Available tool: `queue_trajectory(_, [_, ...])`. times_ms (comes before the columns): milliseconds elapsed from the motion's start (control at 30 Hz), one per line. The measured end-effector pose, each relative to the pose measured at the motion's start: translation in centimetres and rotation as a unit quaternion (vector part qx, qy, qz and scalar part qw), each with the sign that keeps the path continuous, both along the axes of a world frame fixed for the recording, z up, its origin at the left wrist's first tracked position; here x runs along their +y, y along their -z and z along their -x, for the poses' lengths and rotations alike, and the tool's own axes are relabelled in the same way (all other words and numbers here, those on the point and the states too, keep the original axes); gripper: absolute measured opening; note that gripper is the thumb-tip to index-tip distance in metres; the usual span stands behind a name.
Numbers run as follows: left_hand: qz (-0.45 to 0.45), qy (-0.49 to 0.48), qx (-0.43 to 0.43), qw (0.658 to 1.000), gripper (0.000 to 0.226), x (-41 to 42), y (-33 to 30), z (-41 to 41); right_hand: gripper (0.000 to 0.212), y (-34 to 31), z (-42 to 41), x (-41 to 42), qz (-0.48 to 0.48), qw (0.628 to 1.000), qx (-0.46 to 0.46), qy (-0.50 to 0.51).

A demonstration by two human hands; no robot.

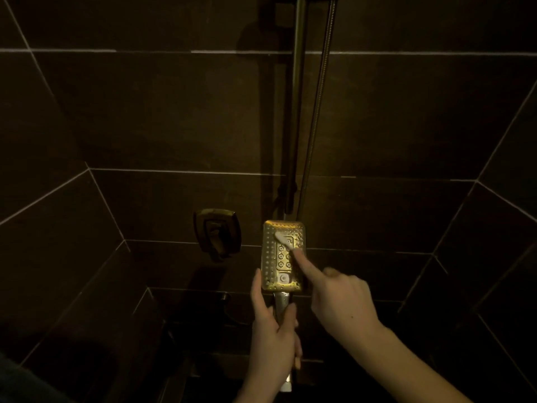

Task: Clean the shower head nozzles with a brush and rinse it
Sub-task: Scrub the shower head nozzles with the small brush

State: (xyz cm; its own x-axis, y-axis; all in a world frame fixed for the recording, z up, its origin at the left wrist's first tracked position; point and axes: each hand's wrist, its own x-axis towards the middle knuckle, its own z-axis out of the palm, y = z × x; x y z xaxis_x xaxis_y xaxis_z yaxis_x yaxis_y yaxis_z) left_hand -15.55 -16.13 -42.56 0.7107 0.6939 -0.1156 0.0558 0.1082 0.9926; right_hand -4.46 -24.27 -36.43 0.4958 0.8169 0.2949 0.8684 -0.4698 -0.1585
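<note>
A rectangular metal shower head (273, 257) faces me, nozzle side up, wet and lit yellowish. My left hand (273, 333) grips its handle just below the head, the index finger resting along the head's left edge. My right hand (337, 298) holds a small white brush (283, 239) with the index finger stretched out along it. The brush head lies on the upper middle of the nozzle plate. Most of the brush handle is hidden under my finger.
Dark tiled walls surround me in dim light. A vertical rail (296, 112) and a metal hose (316, 112) run down the wall above the shower head. A square mixer handle (218, 232) sits on the wall to the left.
</note>
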Motion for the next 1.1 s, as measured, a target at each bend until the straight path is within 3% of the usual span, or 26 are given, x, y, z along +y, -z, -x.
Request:
queue_trajectory(167, [-0.008, -0.029, 0.020, 0.999, 0.086, 0.9, 0.8, 0.2, 0.075, 1.8, 2.8, -0.6, 0.115, 0.988, 0.042, -0.094])
queue_trajectory(333, [0.003, -0.025, -0.004, 1.000, 0.080, 0.7, 0.9, 0.2, 0.081, 1.2, -0.7, -0.5, 0.004, 0.999, -0.031, 0.009])
queue_trajectory(500, [-0.001, -0.031, -0.001, 1.000, 0.068, 1.3, 1.1, 0.0, 0.078, 1.8, 2.1, -0.6, 0.090, 0.988, 0.034, -0.117])
queue_trajectory(700, [0.008, -0.028, -0.020, 0.999, 0.074, 1.7, 0.5, 0.2, 0.091, 2.2, -0.6, -0.4, 0.007, 0.999, -0.027, -0.022])
queue_trajectory(867, [0.000, -0.036, -0.020, 0.999, 0.064, 2.0, 1.1, 0.2, 0.078, 1.9, 2.7, -0.7, 0.110, 0.984, 0.035, -0.135])
queue_trajectory(1000, [0.018, -0.040, -0.028, 0.999, 0.070, 2.2, 0.8, 0.4, 0.086, 2.2, 0.2, -0.9, 0.043, 0.998, -0.027, -0.049])
queue_trajectory(1100, [0.014, -0.045, -0.030, 0.998, 0.065, 2.2, 0.6, 0.2, 0.084, 2.2, 1.3, -0.8, 0.066, 0.993, -0.006, -0.094])
